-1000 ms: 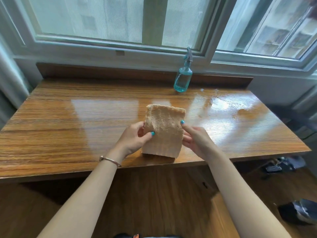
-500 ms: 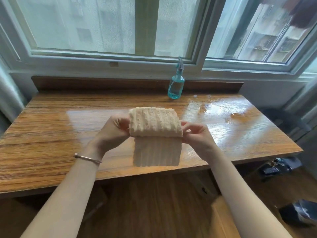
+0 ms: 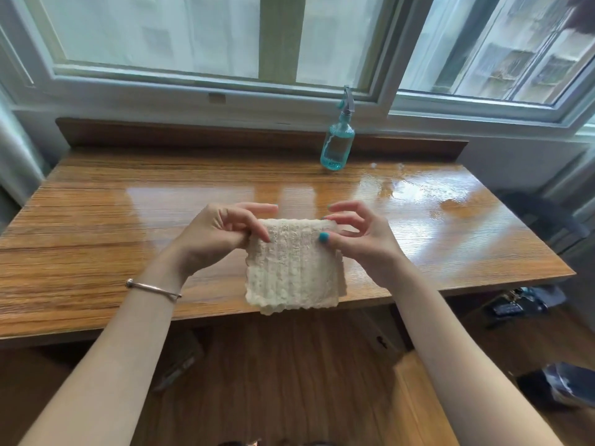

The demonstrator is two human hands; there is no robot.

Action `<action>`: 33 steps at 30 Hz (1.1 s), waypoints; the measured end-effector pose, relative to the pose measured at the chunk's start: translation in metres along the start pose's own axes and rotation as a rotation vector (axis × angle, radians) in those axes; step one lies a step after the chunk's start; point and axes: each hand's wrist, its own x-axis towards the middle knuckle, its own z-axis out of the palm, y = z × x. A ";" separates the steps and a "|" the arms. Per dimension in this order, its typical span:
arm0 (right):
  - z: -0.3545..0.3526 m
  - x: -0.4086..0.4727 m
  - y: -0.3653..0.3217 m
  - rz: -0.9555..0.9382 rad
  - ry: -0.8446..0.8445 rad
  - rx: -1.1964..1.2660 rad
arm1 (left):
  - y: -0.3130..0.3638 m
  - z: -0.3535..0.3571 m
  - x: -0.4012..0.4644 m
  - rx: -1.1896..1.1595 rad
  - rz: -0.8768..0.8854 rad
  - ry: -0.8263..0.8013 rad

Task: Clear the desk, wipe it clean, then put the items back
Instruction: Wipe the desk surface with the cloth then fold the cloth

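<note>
A cream ribbed cloth (image 3: 293,268), folded in half, hangs above the front edge of the wooden desk (image 3: 112,226). My left hand (image 3: 215,239) pinches its top left corner and my right hand (image 3: 357,239) pinches its top right corner, thumbs in front. A teal glass spray bottle (image 3: 337,146) stands upright at the back of the desk, well beyond both hands. The right rear part of the desk top shines wet (image 3: 425,194).
A window frame (image 3: 225,82) runs behind the desk, above a raised wooden back edge (image 3: 193,133). Dark items lie on the wooden floor at the right (image 3: 521,304) and at the lower right (image 3: 566,387). A wooden chair or stool top (image 3: 415,397) stands below my right arm.
The cloth was held up flat, then folded over its top edge; now it hangs doubled from both hands. The camera has tilted slightly.
</note>
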 end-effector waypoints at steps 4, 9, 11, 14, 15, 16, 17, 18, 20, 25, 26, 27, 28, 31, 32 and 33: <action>0.012 0.016 0.034 0.076 0.059 -0.644 | -0.058 -0.023 0.010 0.553 -0.218 0.042; 0.029 0.003 0.067 0.015 0.153 -0.642 | -0.117 -0.065 -0.013 0.634 -0.297 0.328; 0.041 0.000 0.076 0.002 0.179 -0.676 | -0.131 -0.075 -0.018 0.723 -0.313 0.318; 0.066 0.002 0.085 -0.050 0.141 -0.842 | -0.143 -0.069 -0.017 0.940 -0.380 0.221; 0.074 0.003 0.088 -0.053 0.073 -0.966 | -0.146 -0.064 -0.016 1.013 -0.389 0.206; 0.081 0.004 0.092 -0.041 -0.007 -1.096 | -0.148 -0.058 -0.015 1.087 -0.386 0.209; 0.087 0.004 0.096 -0.018 -0.083 -1.204 | -0.149 -0.053 -0.015 1.151 -0.376 0.223; 0.090 0.004 0.101 -0.001 -0.139 -1.276 | -0.151 -0.050 -0.016 1.191 -0.367 0.241; 0.091 0.005 0.107 0.023 -0.190 -1.327 | -0.153 -0.049 -0.016 1.202 -0.367 0.254; 0.090 0.006 0.109 0.045 -0.219 -1.354 | -0.153 -0.050 -0.016 1.202 -0.370 0.262; 0.089 0.008 0.107 0.063 -0.233 -1.328 | -0.153 -0.049 -0.016 1.203 -0.370 0.263; 0.089 0.010 0.104 0.091 -0.239 -1.295 | -0.153 -0.049 -0.017 1.205 -0.370 0.263; 0.091 0.013 0.103 0.115 -0.222 -1.263 | -0.152 -0.050 -0.017 1.208 -0.370 0.263; 0.103 0.021 0.106 0.184 -0.081 -1.263 | -0.153 -0.050 -0.016 1.207 -0.367 0.264; 0.112 0.023 0.106 0.201 -0.063 -1.282 | -0.154 -0.049 -0.016 1.206 -0.367 0.269; 0.125 0.026 0.106 0.195 -0.076 -1.292 | -0.155 -0.049 -0.015 1.207 -0.368 0.272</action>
